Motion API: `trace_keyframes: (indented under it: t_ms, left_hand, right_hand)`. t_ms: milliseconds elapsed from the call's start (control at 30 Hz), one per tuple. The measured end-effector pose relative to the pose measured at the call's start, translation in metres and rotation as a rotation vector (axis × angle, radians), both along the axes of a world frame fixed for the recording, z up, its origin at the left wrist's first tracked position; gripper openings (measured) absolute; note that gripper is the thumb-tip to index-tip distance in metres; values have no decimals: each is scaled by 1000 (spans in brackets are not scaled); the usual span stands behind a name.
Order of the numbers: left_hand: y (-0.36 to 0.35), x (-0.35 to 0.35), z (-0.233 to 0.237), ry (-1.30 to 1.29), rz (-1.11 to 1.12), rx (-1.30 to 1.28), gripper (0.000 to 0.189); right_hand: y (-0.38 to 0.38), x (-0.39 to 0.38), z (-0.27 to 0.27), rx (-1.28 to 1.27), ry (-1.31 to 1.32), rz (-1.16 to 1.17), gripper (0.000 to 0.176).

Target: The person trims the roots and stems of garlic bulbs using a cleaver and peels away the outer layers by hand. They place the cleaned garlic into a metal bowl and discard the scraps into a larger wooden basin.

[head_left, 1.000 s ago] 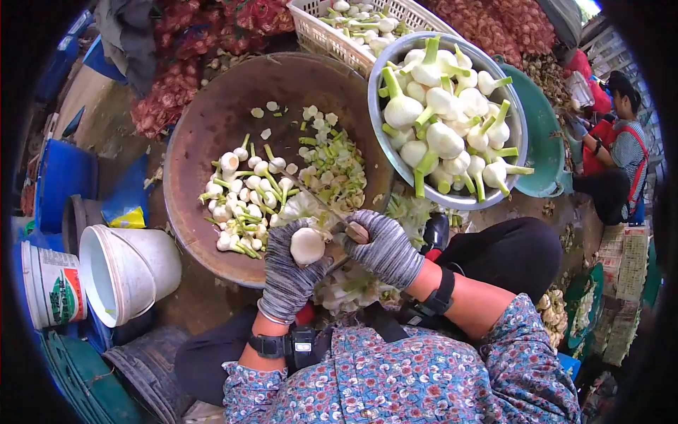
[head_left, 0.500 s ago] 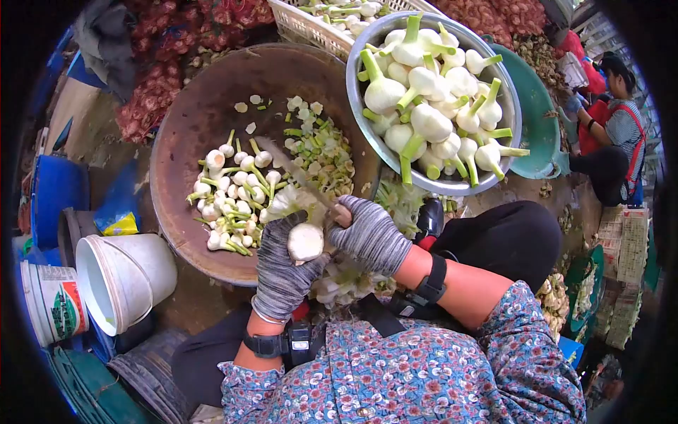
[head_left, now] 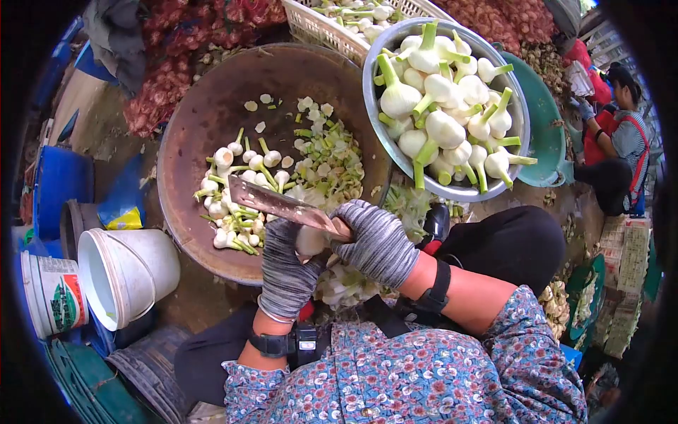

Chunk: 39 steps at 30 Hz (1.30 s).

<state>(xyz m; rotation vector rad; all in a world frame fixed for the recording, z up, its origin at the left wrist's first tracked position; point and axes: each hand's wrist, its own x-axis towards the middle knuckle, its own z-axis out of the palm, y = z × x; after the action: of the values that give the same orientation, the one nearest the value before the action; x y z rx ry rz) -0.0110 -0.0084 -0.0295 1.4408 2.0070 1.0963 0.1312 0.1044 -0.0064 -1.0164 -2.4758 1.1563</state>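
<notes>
My left hand (head_left: 288, 265), in a grey striped glove, is closed around a white garlic bulb (head_left: 311, 242), partly hidden by the fingers. In the same kind of glove, my right hand (head_left: 376, 239) grips a knife (head_left: 279, 205) by its wooden handle. Its broad, stained blade points up and left, over the top of the left hand. Beyond the hands is a large brown basin (head_left: 185, 120). Small garlic bulbs (head_left: 227, 205) with green stems lie in its left part, and trimmings (head_left: 332, 159) are heaped on its right.
A metal bowl (head_left: 372, 92) of big garlic bulbs stands at the upper right, beside a green basin (head_left: 544, 120). Behind is a white crate (head_left: 304, 25). A white bucket (head_left: 145, 272) stands at left. Another person (head_left: 621, 141) sits at far right. Garlic peels (head_left: 346, 286) lie below my hands.
The knife blade has swung left and now lies flatter across the left hand. The bulb's pale cut face, plain before, is now mostly covered. The whole view has shifted slightly.
</notes>
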Motion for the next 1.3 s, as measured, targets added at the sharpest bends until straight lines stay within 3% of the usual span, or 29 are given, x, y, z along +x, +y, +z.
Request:
trace_keyframes:
  t_ms: [167,267,300,433,567,700,933,1033,1133,1167,1300]
  left_hand:
    - [-1,1,2,21,-21,-5,58]
    - [-3,3,4,63,-32,22,61]
    - [-4,3,6,-53,-30,43,63]
    - [-4,-1,12,35,12,74,63]
    - [-1,-1,6,82,33,76,63]
    - [-2,1,4,60,70,-3,62]
    - [2,4,2,120,-39,63,58]
    - [0,7,2,-21,9,-6,60]
    - [-1,7,7,-94,7,36,62]
    - [-6,4,1,-290,-1,-13,66]
    - [-14,-7,8,-456,-51,121,66]
  right_hand:
    - [3,-4,1,-14,-74,1,31]
    - [10,-2,-9,-174,-27,-92,30]
    - [15,-1,-15,-223,-41,-140,30]
    - [23,2,-33,-287,48,-304,28]
    - [15,8,5,-226,21,-118,31]
    - [6,6,3,-81,95,-39,36]
    - [2,0,1,65,-71,20,28]
    - [4,-2,2,-27,-45,-37,30]
    - [12,0,5,-282,6,-81,33]
    - [13,1,-1,-265,3,-130,35]
    - [37,8,-31,-251,-100,-335,35]
